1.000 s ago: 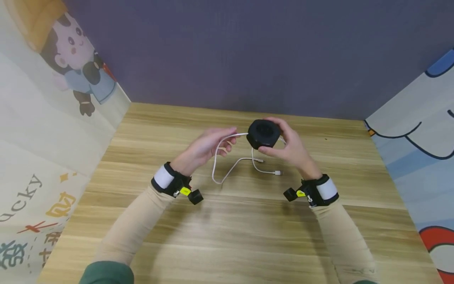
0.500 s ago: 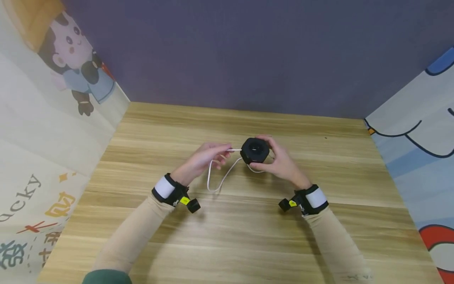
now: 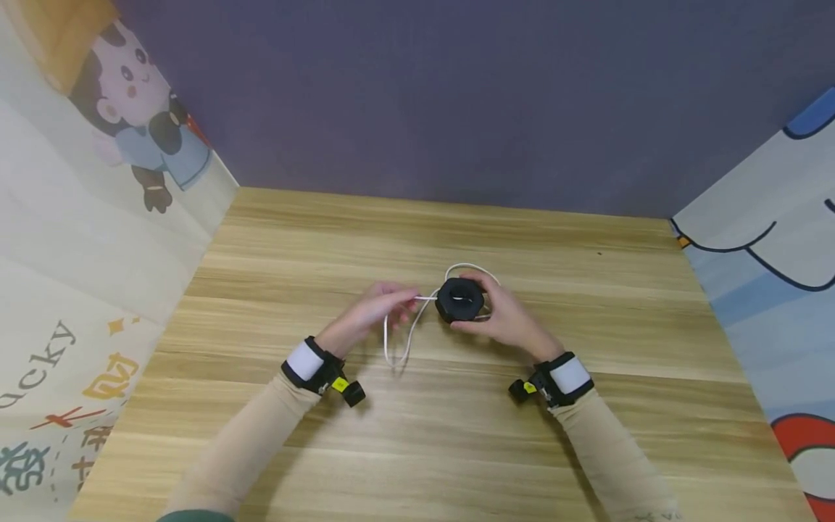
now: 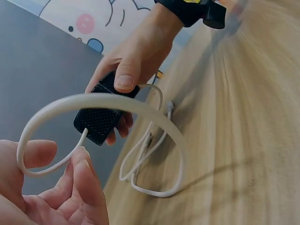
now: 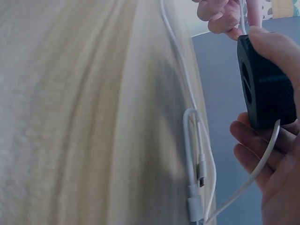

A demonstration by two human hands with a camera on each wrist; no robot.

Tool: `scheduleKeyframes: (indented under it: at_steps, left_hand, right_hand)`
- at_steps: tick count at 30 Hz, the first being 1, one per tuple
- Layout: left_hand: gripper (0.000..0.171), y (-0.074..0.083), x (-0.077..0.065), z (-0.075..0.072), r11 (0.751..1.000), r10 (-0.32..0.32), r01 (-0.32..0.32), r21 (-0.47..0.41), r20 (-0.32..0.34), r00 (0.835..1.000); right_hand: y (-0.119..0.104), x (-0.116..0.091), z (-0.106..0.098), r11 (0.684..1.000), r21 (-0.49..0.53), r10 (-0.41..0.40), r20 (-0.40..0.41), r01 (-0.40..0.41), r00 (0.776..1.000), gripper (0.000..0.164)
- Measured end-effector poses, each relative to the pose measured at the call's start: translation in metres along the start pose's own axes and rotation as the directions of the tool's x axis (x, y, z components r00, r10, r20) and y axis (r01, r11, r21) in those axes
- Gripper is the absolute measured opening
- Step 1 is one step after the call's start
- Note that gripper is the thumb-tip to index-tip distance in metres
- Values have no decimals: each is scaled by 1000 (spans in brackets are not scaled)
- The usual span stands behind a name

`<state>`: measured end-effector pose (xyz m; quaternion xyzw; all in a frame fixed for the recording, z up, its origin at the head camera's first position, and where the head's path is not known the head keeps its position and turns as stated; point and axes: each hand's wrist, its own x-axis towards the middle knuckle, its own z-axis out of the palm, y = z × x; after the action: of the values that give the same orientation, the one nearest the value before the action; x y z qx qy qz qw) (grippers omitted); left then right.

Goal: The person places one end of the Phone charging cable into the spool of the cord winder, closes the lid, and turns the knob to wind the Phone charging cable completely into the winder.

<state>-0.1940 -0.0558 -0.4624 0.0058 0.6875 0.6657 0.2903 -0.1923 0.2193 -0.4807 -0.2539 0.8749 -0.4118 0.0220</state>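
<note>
My right hand [image 3: 512,319] grips a black hexagonal cable winder [image 3: 449,310] by its edges, thumb on the near side. A round recess shows in its upper face. A thin white charging cable [image 4: 105,101] enters the winder from both sides. Close to the winder's left side, my left hand [image 3: 378,308] pinches that cable with its fingertips, and a loop hangs below the hand. On the winder's other side, in the right wrist view, the cable runs down to a USB plug [image 5: 195,208] and a smaller metal-tipped plug [image 5: 202,173] by the tabletop.
The wood-grain table [image 3: 424,449] lies beneath both hands. A dark panel [image 3: 417,101] rises behind it, with printed cloth walls at left [image 3: 72,239] and right [image 3: 763,225]. Each wrist wears a strap with a small black camera.
Both hands have come down and nearer to the body, carrying the winder with them, which has also shifted left. The left hand keeps its pinch, and a cable loop now shows behind the winder.
</note>
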Motion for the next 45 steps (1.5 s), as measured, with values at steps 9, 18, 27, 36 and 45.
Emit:
scheduleKeyframes:
  at_steps: [9, 18, 27, 36, 45]
  left_hand:
    - [32, -10, -1, 1, 999, -34, 34, -14, -6, 999]
    - [30, -22, 2, 0, 999, -34, 35, 11, -25, 999]
    - [30, -29, 3, -1, 999, -41, 40, -14, -37, 998]
    - [31, -30, 2, -1, 998, -59, 57, -31, -36, 998]
    - [30, -34, 1, -3, 999, -35, 35, -12, -26, 999]
  right_hand:
    - [5, -4, 7, 999, -45, -12, 9, 13, 1000, 90]
    - [11, -5, 16, 995, -96, -31, 11, 32, 999, 88]
    - [13, -4, 19, 993, -116, 31, 59, -24, 998, 90]
    - [15, -2, 20, 989, -146, 44, 79, -32, 996, 90]
    - [13, -2, 22, 984, -179, 37, 87, -20, 995, 92]
